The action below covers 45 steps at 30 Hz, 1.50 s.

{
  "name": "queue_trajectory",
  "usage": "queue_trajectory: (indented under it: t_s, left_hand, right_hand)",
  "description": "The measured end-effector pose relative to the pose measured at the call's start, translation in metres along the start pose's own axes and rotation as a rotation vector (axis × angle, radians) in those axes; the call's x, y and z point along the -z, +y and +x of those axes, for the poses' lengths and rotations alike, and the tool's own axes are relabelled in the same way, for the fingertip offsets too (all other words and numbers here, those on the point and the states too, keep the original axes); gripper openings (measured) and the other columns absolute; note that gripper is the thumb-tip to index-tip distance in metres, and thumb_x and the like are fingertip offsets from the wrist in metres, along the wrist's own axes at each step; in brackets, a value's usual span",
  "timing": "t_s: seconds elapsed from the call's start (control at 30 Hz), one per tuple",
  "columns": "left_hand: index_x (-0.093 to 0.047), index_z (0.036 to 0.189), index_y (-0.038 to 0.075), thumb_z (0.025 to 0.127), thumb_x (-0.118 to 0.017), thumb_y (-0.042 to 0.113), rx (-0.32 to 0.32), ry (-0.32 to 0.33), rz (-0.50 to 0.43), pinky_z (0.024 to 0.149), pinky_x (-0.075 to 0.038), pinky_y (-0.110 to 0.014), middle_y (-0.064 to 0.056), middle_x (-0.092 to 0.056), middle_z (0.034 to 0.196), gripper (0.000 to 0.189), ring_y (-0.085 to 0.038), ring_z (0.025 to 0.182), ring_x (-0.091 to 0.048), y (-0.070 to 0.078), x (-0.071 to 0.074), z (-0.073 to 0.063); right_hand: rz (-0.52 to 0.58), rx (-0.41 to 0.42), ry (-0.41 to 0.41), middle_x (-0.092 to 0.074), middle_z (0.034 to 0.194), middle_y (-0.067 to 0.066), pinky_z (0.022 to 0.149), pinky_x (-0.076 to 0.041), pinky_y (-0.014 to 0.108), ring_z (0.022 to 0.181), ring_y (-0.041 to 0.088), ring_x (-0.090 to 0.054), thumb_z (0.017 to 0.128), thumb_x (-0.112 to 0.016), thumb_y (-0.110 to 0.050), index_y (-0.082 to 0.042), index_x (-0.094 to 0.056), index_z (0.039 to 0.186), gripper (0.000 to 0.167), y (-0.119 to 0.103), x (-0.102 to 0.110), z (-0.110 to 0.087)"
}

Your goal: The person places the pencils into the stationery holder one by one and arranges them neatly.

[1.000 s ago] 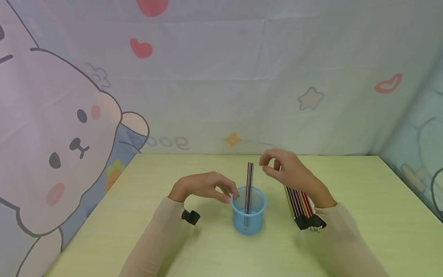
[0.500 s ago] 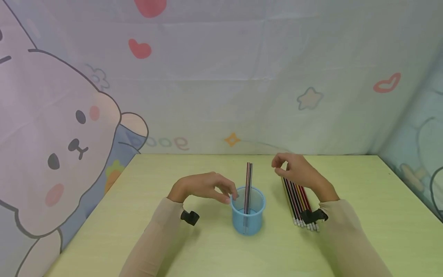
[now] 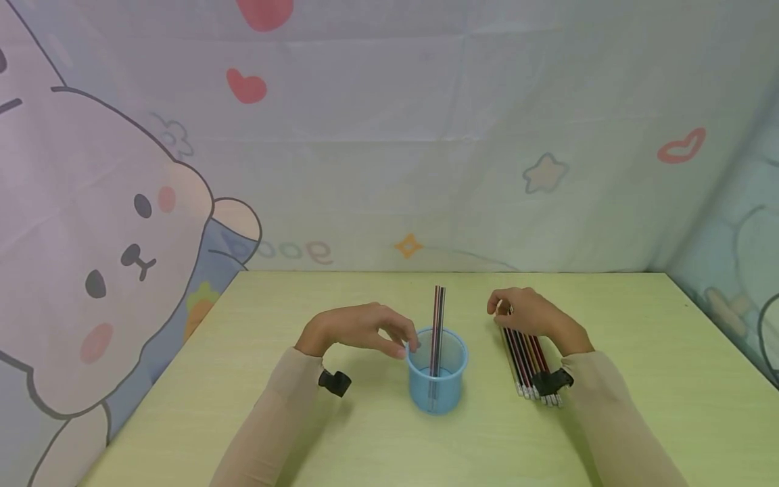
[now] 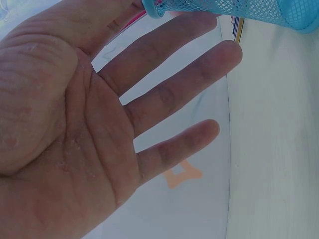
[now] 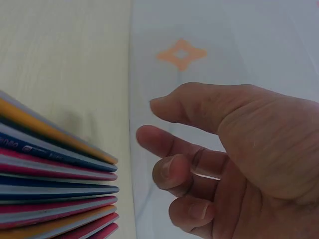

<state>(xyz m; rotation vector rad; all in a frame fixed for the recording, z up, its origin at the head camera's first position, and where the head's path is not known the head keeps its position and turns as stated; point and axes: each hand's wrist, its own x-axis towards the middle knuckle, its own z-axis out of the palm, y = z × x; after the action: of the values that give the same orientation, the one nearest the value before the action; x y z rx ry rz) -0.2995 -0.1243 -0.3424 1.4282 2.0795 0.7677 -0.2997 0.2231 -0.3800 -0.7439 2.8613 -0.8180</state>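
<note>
Blue mesh cup (image 3: 439, 396) on the table (image 3: 639, 338), and I've got the left hand (image 3: 365, 325) pinching its rim. Few pencils upright inside (image 3: 437, 314), so early going, I'd say: the bigger bunch (image 3: 522, 358) lies to its right. Right hand (image 3: 532, 314) hovers by their far tips, toward the back edge, thumb and index narrowly parted, nothing held.

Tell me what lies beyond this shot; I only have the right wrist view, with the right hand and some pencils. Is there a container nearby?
Observer: Yes, the head view shows a blue cup standing to the left of the loose pencils.
Operator: Is anything in it?
Observer: A few striped pencils stand nearly upright inside, reaching well above the rim.
Operator: And where is the left hand?
Observer: The left hand pinches the cup's rim on the side away from the loose pencils.
</note>
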Motion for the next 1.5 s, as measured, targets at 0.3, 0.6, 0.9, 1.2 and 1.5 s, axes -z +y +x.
queue_trajectory:
  t_s: [0.3, 0.6, 0.9, 1.2, 1.5]
  left_hand:
    - [-0.068, 0.112, 0.005, 0.098, -0.065, 0.016, -0.005, -0.006, -0.001, 0.099, -0.051, -0.029, -0.008, -0.068, 0.116, 0.018, -0.008, 0.11, -0.064, -0.002, -0.002, 0.0]
    - [-0.069, 0.112, 0.008, 0.098, -0.066, 0.016, 0.0, 0.0, 0.001, 0.099, -0.051, -0.032, -0.002, -0.068, 0.115, 0.016, -0.008, 0.11, -0.064, 0.0, -0.001, 0.0]
    - [-0.068, 0.113, 0.004, 0.098, -0.065, 0.016, 0.01, -0.002, -0.004, 0.099, -0.051, -0.03, -0.008, -0.068, 0.117, 0.02, -0.008, 0.11, -0.064, -0.003, -0.002, -0.001]
    - [-0.068, 0.114, 0.003, 0.098, -0.066, 0.016, -0.007, -0.007, -0.004, 0.099, -0.051, -0.035, -0.011, -0.068, 0.118, 0.021, -0.008, 0.11, -0.064, -0.002, -0.001, 0.0]
    - [-0.069, 0.112, 0.005, 0.098, -0.066, 0.016, -0.013, -0.003, -0.003, 0.099, -0.051, -0.031, -0.009, -0.068, 0.116, 0.019, -0.008, 0.11, -0.064, 0.001, 0.0, 0.0]
  right_hand:
    - [0.007, -0.058, -0.152, -0.066, 0.105, 0.016, 0.067, -0.047, 0.032, 0.074, 0.017, -0.053, 0.093, -0.063, -0.005, -0.008, -0.065, 0.101, 0.009, 0.004, -0.012, -0.004]
    - [-0.062, -0.068, -0.174, -0.057, 0.084, 0.001, 0.065, -0.038, 0.031, 0.068, 0.015, -0.045, 0.086, -0.064, -0.001, -0.012, -0.061, 0.09, 0.012, -0.013, -0.027, -0.001]
    - [-0.194, -0.068, -0.145, -0.051, 0.07, -0.004, 0.053, -0.031, 0.028, 0.058, 0.012, -0.042, 0.085, -0.068, -0.01, -0.021, -0.056, 0.079, 0.017, -0.022, -0.037, 0.007]
    - [0.009, 0.028, -0.092, -0.048, 0.062, -0.006, 0.051, -0.03, 0.025, 0.052, 0.008, -0.036, 0.09, -0.06, -0.006, -0.014, -0.058, 0.092, 0.008, -0.026, -0.018, 0.008]
    - [0.025, 0.15, 0.183, -0.062, 0.079, -0.002, 0.055, -0.042, 0.03, 0.058, 0.014, -0.049, 0.086, -0.058, -0.002, -0.015, -0.062, 0.094, 0.016, -0.061, 0.013, -0.004]
